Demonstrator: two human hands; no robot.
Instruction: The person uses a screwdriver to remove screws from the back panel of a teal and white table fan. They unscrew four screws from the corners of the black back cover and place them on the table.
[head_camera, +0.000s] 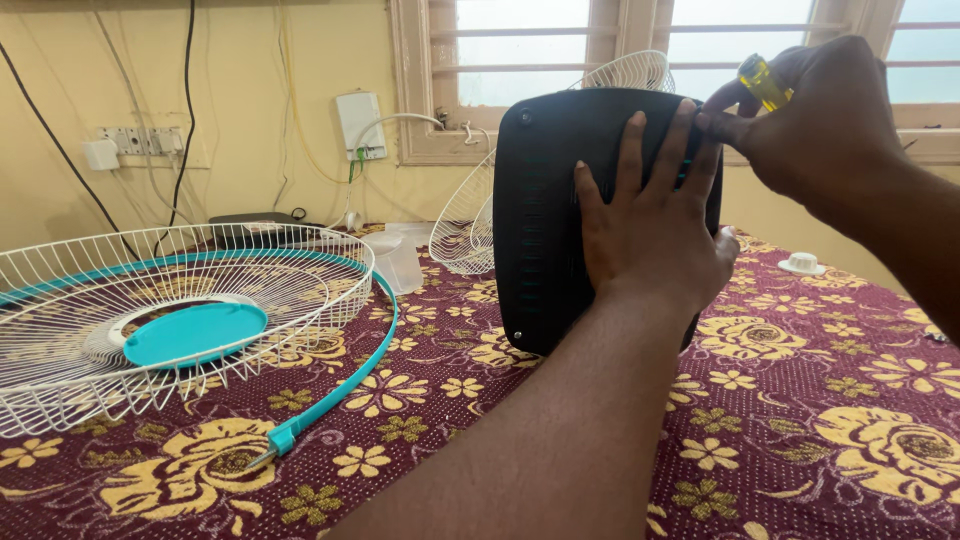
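Left forearm: nearest the camera, it runs up from the bottom edge to the left hand (650, 225).
Left hand: spread flat, fingers apart, palm pressed on the back of the black fan base (560, 215); it grips nothing, only braces.
Right hand: the right hand (825, 120) comes in from the upper right, fingers pinched shut around a yellow-handled screwdriver (765, 82) at the base's top edge.
Black fan base: stands on edge, upright on the flowered cloth (800, 420) of the counter, mid-frame.
Handling: looks like a stiff moulded shell, probably weighted and smooth-faced, so likely to tip or slide; best steadied flat-handed or held by its rounded rim.
Nearby: a white wire grille (150, 310) with teal hub lies left, a teal ring (340, 385) against it; a second grille (470, 225) leans behind; a small white cap (802, 264) sits right.
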